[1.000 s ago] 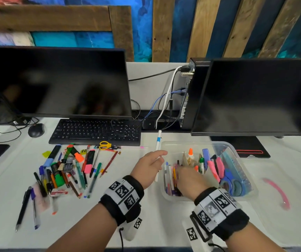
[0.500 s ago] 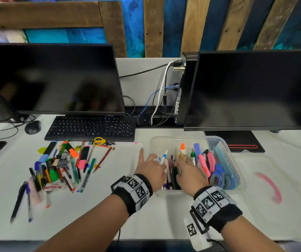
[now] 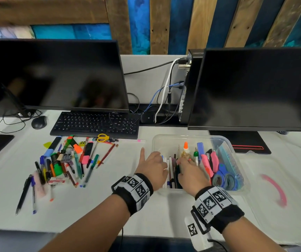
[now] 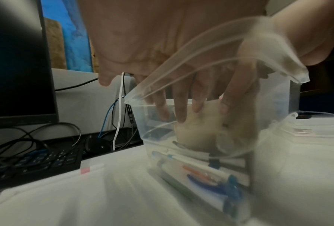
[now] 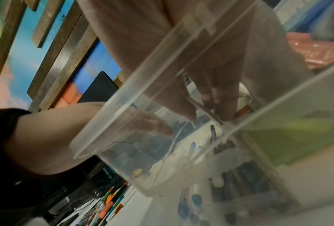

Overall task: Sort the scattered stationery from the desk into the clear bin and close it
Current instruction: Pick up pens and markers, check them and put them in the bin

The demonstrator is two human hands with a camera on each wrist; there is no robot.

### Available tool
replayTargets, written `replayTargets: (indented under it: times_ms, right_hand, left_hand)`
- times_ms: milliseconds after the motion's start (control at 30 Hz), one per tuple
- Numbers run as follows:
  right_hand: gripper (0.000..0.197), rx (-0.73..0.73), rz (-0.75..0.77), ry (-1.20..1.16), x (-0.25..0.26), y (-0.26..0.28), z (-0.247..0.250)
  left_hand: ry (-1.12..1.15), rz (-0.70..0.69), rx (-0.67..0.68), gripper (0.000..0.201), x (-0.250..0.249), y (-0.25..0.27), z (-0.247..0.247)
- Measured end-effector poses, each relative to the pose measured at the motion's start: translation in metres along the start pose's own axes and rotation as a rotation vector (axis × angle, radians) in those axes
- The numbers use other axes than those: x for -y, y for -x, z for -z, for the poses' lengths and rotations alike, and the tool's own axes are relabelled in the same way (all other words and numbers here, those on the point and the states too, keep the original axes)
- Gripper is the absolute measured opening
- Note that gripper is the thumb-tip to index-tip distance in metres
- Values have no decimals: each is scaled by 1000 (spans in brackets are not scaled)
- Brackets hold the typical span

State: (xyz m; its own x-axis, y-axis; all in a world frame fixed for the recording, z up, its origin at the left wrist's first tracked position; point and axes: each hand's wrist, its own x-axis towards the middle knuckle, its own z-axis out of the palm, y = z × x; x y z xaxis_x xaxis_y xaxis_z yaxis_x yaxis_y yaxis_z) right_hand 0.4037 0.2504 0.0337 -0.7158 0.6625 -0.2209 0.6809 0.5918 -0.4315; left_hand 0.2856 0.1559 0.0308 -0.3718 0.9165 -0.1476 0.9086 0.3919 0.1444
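Since a second ago the white pen that stood raised in the left hand (image 3: 152, 165) has gone down into the clear bin (image 3: 195, 138), and both hands now reach over its near-left corner. Left hand: fingers straight and spread, tips dipped past the left rim (image 4: 139, 97) onto the pens (image 3: 169, 171) lying lengthwise inside, holding nothing; thumb points outward over the desk (image 3: 109, 200). Right hand (image 3: 191, 171): fingers extended down among the same pens; the right wrist view shows a thin stick against the fingertips (image 5: 226, 113), but I cannot tell whether it is pinched. Bin: one, lid off, standing just in front of the right monitor (image 3: 255, 86), its far rim near the monitor foot. Contents, right part: one glue bottle (image 3: 186, 149) upright with orange tip, pink-handled and blue-handled scissors (image 3: 224, 177), one bluish ruler (image 3: 228, 160) along the right wall; pens too bunched to count. Loose pile (image 3: 64, 160): one heap of markers, pens and pencils left of the hands, well apart from the bin, with bare desk between; one pair of yellow-handled scissors (image 3: 102, 137) at its far edge, just beside the keyboard (image 3: 95, 124). Monitors: two. Mouse (image 3: 38, 122): one, far left. Pink curved mark (image 3: 275, 190): one, right of the bin.
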Motion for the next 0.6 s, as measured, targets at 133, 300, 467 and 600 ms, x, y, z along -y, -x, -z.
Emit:
replayTargets:
  times_ms: [133, 300, 467, 600]
  right_hand:
    - [47, -21, 5, 2, 1, 0, -1]
    - [39, -208, 63, 120, 9, 5, -2]
    - [32, -266, 174, 59, 44, 7, -9]
    - [29, -260, 288, 22, 82, 4, -20]
  left_hand:
    - [240, 11, -253, 33, 4, 5, -11]
    - [441, 91, -440, 57, 15, 15, -11]
    - [415, 226, -384, 25, 55, 29, -12]
    - [367, 350, -225, 23, 94, 43, -15]
